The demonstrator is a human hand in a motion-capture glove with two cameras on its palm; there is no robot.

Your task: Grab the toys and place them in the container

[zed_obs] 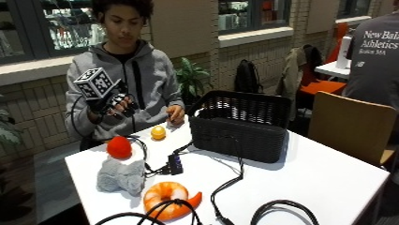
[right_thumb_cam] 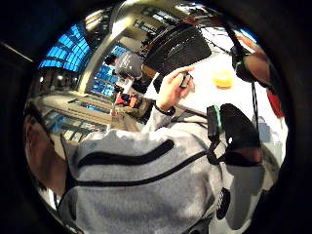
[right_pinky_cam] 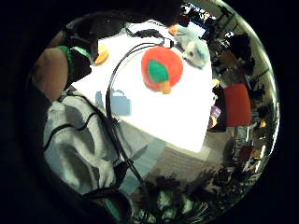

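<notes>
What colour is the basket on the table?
Black, a woven basket. The outside view shows it best.

Even indoor light; the white table [zed_obs: 312, 178] glares in palm views, whose edges bend and darken.

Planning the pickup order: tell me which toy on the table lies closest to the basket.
The small yellow toy, alone near the basket's front-left corner. The red plush, grey plush and orange shrimp toy lie farther off.
</notes>
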